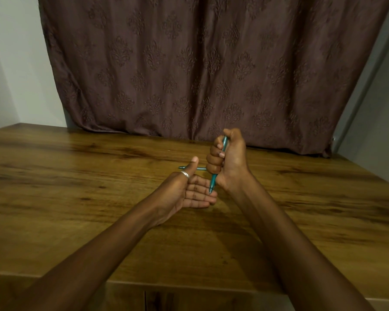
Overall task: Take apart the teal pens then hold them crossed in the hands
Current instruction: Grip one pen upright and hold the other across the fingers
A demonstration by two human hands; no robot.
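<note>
Fingers (200,195) of the left hand (182,194) out straight and close together, pointing right, palm turned up and inward, nothing clasped in them. Thumb raised, banded by a thin silver ring (185,174). Both bare forearms reaching in from the near edge over the brown wood-grain tabletop (76,180).

Just right of that flat hand, the right hand (230,162) clenched into a fist, its fingers (213,159) wrapped tight round a slim teal plastic pen (213,182). Held nearly upright, leaning a little, upper end poking out beside the thumb at the top of the fist, pointed tip hanging below the fist, just above the left fingertips. Whether touching them, impossible to say.

A little farther back, a second teal pen (200,168), lying level, running from left of the raised thumb, behind it, to the lowest curled finger of the right fist. Crosswise to the upright one. No telling whether gripped, propped or resting on the wood.

Beyond, along the far edge, a hanging brown curtain (189,63) embossed with a repeating floral pattern. To its left, a pale wall (9,63).
</note>
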